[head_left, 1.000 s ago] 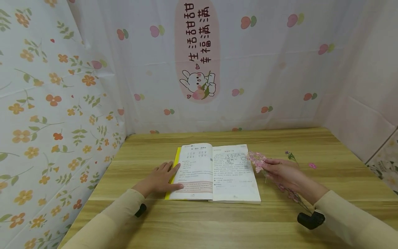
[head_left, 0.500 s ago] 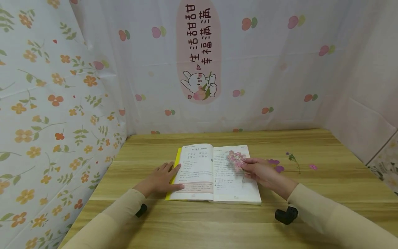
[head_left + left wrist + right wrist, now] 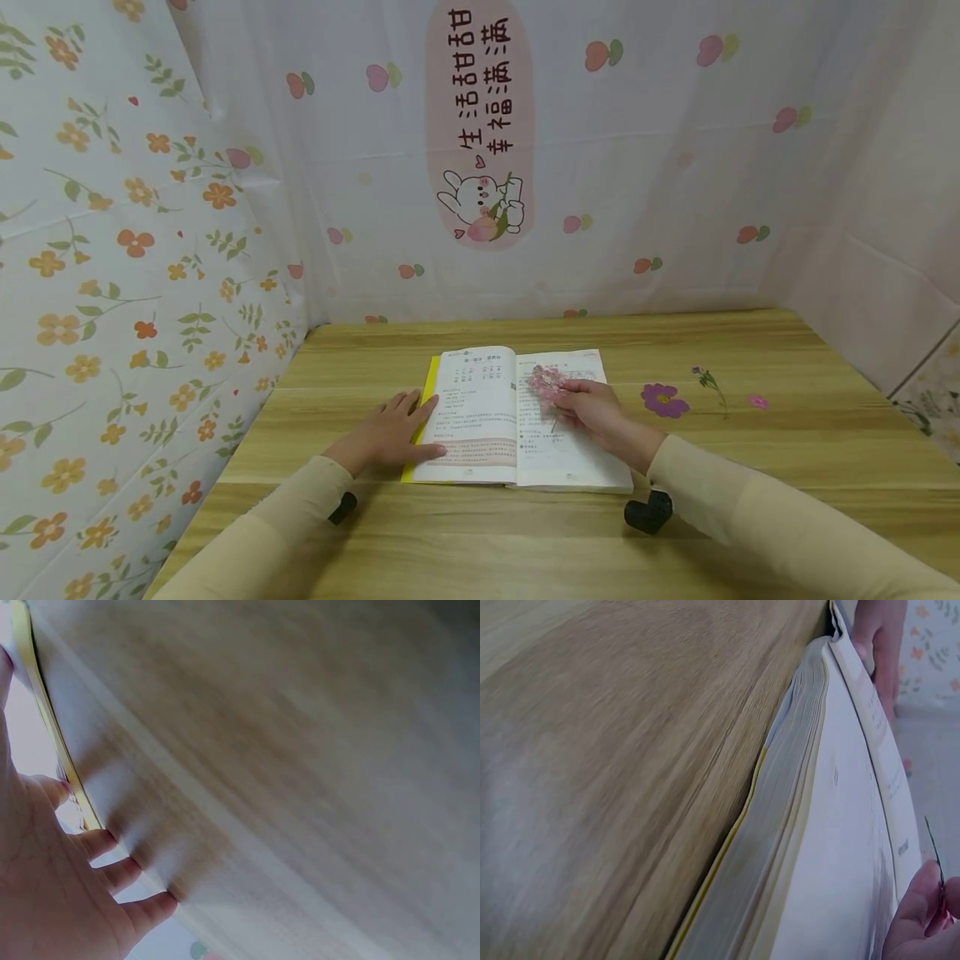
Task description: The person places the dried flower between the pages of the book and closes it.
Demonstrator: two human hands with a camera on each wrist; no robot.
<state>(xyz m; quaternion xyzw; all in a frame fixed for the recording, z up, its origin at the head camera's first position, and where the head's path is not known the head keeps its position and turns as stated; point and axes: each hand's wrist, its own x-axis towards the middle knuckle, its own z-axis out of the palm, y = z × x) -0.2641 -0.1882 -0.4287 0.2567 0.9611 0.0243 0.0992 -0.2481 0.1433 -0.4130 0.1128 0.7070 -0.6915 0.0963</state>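
The right hand's (image 3: 598, 414) fingers (image 3: 581, 386) pinch a pink flower (image 3: 546, 385) over the book's (image 3: 577, 468) right page. Its tiny, frilly blooms point away and left, its length slanting back toward the person. The left hand (image 3: 384, 433) rests at the book's left edge, fingers apart.

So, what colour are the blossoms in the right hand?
The blossoms are pink, clearest in the head view.

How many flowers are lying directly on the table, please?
3: a purple flower right of the open book, then a thin-stemmed sprig, and a small pink flower farthest right. The right sleeve could hide others.
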